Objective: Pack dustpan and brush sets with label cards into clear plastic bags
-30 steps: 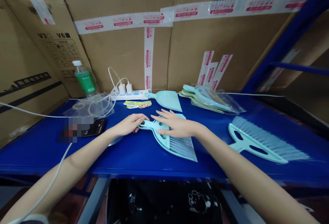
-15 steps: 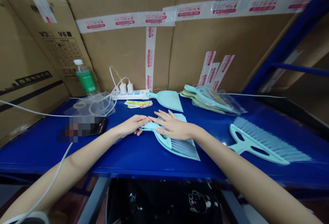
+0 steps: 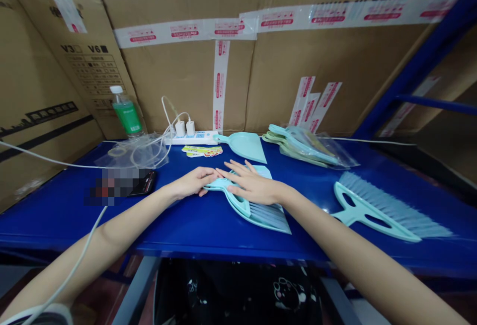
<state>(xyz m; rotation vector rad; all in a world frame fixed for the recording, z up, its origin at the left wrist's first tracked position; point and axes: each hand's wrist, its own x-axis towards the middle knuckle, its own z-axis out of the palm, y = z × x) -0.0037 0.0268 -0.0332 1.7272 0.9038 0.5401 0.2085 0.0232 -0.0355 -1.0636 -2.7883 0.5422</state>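
A light-blue hand brush (image 3: 243,207) lies in a matching dustpan (image 3: 264,171) on the blue table, their handles stacked toward the left. My left hand (image 3: 196,182) is closed around the handle end, thumb on top. Flat across the brush head rests my right hand (image 3: 257,186), its fingers spread and pointing left toward my left hand. The palm side and part of the brush beneath it are hidden. To the right, a second light-blue brush (image 3: 357,213) lies apart, bristles facing away. Behind my hands is a second dustpan (image 3: 248,147).
Bagged brush-and-dustpan sets (image 3: 305,146) lie at the back right. Paper labels (image 3: 203,151) sit before a white power strip (image 3: 203,137) with chargers and cables. A green-labelled bottle (image 3: 126,114) stands back left, near a black object (image 3: 143,184). Cardboard boxes (image 3: 179,76) wall the back.
Both hands keep the same hold on the brush and dustpan. The whole view has shifted very slightly; nothing on the table has visibly moved.
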